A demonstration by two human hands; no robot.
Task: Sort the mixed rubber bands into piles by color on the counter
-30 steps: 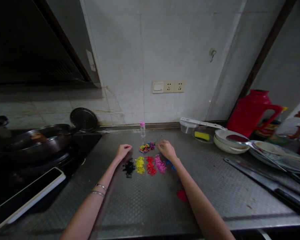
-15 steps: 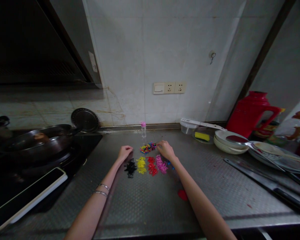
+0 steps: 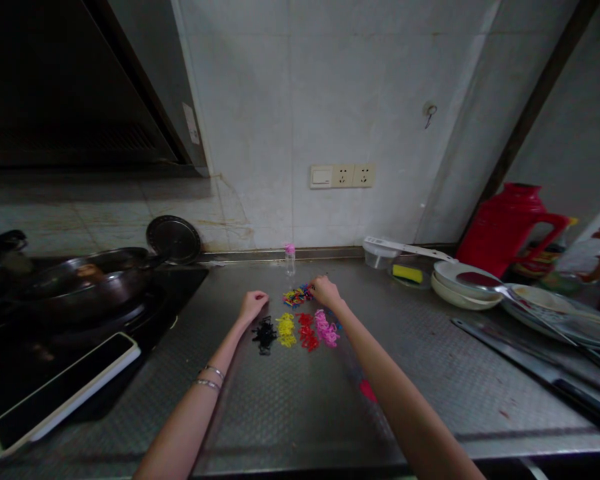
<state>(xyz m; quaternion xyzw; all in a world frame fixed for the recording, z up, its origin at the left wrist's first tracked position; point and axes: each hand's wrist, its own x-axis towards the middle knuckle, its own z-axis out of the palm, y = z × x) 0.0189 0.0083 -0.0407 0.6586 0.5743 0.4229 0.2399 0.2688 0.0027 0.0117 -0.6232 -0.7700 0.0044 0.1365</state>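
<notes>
Small loops lie on the metal counter in a mixed-colour pile (image 3: 296,295). In front of it, from left to right, are a black pile (image 3: 265,335), a yellow pile (image 3: 286,330), a red pile (image 3: 308,332) and a pink pile (image 3: 327,328). Some blue bits show beside the pink pile, partly behind my right wrist. My right hand (image 3: 325,292) is at the right edge of the mixed pile, fingers pinched; what they hold is too small to name. My left hand (image 3: 254,305) rests closed above the black pile, its fingertips together. Behind the mixed pile stands a clear bottle with a pink cap (image 3: 290,259).
A phone (image 3: 65,390) and a pan (image 3: 87,280) are at the left. On the right are a plastic tub (image 3: 379,255), yellow sponge (image 3: 407,274), stacked bowls (image 3: 463,293), a long knife (image 3: 505,350) and a red thermos (image 3: 503,227). A red piece (image 3: 367,391) lies beside my right forearm.
My right hand has moved slightly left and further over the edge of the mixed pile. My left hand stays beside the piles. The whole view has shifted slightly.
</notes>
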